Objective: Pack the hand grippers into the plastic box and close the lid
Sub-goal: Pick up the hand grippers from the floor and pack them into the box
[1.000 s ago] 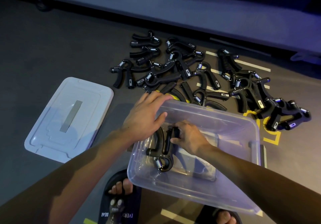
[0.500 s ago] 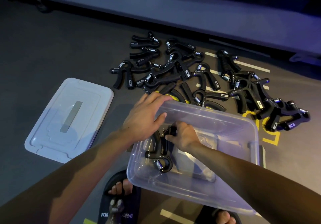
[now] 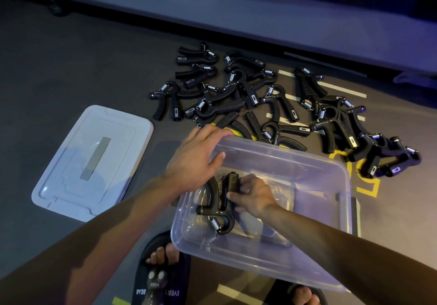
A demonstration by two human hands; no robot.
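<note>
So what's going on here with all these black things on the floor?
A person is packing hand grippers into a clear plastic box. The right hand sets one gripper on the box's bottom while the left hand steadies the rim. The pile of grippers waits on the floor; the lid lies off beside it.

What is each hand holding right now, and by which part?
The right hand holds a hand gripper inside the box by one handle. The left hand rests on the box's far left corner rim.

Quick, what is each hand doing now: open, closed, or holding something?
Left hand: open, fingers resting on the plastic box rim.
Right hand: holds a hand gripper inside the box.
</note>
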